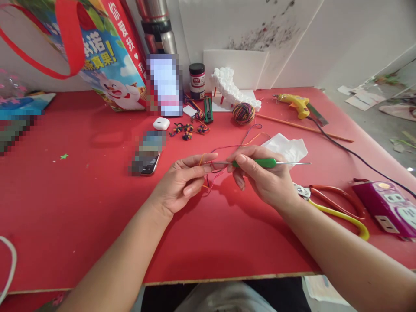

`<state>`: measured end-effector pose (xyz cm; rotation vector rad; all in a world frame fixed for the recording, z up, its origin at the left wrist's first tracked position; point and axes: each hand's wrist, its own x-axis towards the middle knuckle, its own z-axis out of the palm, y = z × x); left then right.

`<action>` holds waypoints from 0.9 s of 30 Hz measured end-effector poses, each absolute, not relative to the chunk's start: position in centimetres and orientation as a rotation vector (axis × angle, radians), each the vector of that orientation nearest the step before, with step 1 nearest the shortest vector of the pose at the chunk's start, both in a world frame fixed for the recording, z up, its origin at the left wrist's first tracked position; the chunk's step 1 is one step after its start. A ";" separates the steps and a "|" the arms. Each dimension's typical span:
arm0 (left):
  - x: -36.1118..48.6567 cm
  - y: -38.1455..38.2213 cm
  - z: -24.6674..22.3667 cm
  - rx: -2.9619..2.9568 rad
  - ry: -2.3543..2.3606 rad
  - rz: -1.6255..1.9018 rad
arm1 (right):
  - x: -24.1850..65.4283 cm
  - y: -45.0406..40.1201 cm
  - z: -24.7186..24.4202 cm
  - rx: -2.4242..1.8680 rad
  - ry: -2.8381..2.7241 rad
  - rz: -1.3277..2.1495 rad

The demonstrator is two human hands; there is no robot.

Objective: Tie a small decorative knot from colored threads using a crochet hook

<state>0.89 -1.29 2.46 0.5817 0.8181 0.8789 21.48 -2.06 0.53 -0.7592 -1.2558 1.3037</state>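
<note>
My right hand (260, 171) is closed around the green handle of a crochet hook (264, 163); one thin metal end points right and the other reaches left toward my other hand. Between thumb and fingers, my left hand (185, 175) pinches multicoloured yarn (217, 171), orange, pink and dark. Both hands are just above the red table, their fingertips close together at the yarn. Loose strands run back toward a multicoloured yarn ball (243, 114). Small knotted yarn pieces (187, 128) lie behind my left hand. Exactly where the hook's left tip meets the yarn is too small to tell.
On the red table (97, 225) are a phone (149, 152), a white earphone case (161, 124), crumpled white paper (286, 148), pliers (338, 208), a purple power socket (388, 210) and a yellow glue gun (294, 104). Behind stand a lit screen (165, 84), a dark jar (196, 81) and a bag (113, 65).
</note>
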 end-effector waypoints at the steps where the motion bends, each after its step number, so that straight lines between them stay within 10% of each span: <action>1: 0.9 -1.3 2.5 0.573 0.826 0.881 | 21.4 -2.2 0.6 -0.772 -1.287 1.249; 11: 1.1 -1.1 2.1 0.537 0.848 0.875 | 21.5 -2.6 0.8 -0.807 -1.699 0.705; 27: 1.2 -1.6 2.4 0.765 0.890 0.905 | 21.7 -2.6 1.8 -0.943 -1.427 1.006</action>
